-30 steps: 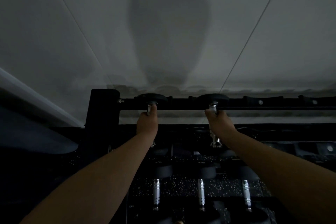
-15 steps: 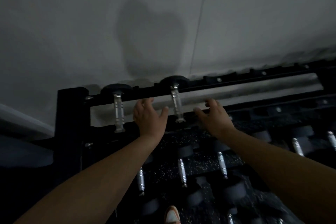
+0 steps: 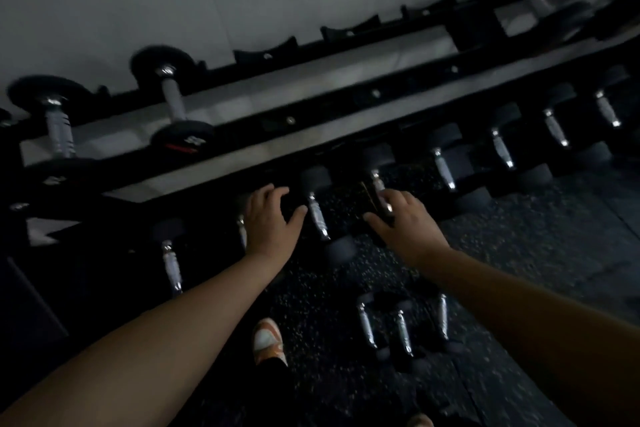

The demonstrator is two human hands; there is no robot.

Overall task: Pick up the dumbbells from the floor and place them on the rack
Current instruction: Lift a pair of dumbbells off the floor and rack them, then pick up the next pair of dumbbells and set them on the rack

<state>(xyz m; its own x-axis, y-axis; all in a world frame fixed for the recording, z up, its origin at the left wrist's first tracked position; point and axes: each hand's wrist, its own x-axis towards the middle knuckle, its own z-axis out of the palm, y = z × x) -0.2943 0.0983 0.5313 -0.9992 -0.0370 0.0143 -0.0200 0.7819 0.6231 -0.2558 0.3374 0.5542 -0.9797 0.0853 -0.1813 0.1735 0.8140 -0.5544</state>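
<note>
Both hands, left hand [image 3: 268, 222] and right hand [image 3: 403, 222], reach down spread wide and hold nothing. We count two dumbbells [image 3: 173, 104] at the rack's [image 3: 375, 94] left end (more sit at its far right), a blurred row [image 3: 498, 152] on the floor [image 3: 554, 253] along the rack's foot, and three [image 3: 401, 328] nearer our shoe [image 3: 268, 340].

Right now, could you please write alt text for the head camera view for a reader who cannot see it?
Two bare hands, left hand and right hand, both open, reach down toward black chrome-handled dumbbells on the speckled floor. Above them, two round black dumbbells rest on the black metal rack.
</note>
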